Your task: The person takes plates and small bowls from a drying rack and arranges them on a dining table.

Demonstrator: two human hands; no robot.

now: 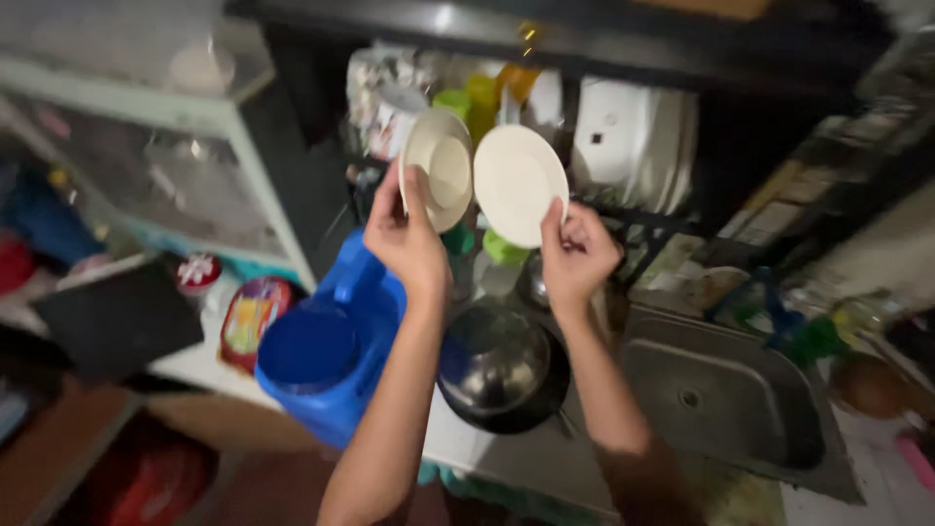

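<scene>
**A:** What are the hands doing?

**B:** Both are raised in front of a dark wire dish rack [633, 209] at the back of the table [506, 453]. The left hand [407, 239] has its grip closed on the lower rim of a small cream ceramic bowl [437, 166], thumb on the inside, the hollow facing the camera. The right hand [577, 255] has its grip pinched shut on the bottom edge of a round white ceramic plate [517, 183], held upright. The two dishes sit side by side, rims close; whether they touch I cannot tell, as the view is blurred.

**A:** What lies around the rack?

**B:** White plates [638, 146] stand on edge in it, with yellow and green cups [477, 102] behind the bowl. Below the rack is a shiny black round pot [499, 365], left of that a big blue plastic water jug [331, 341], and right of the rack a steel sink [726, 399].

**A:** How should the dishes be handled well?

**B:** I judge rim-only grips are slippery, so keep the fingers firm, hold the dishes apart to avoid chipping, and move one at a time over the pot.
</scene>
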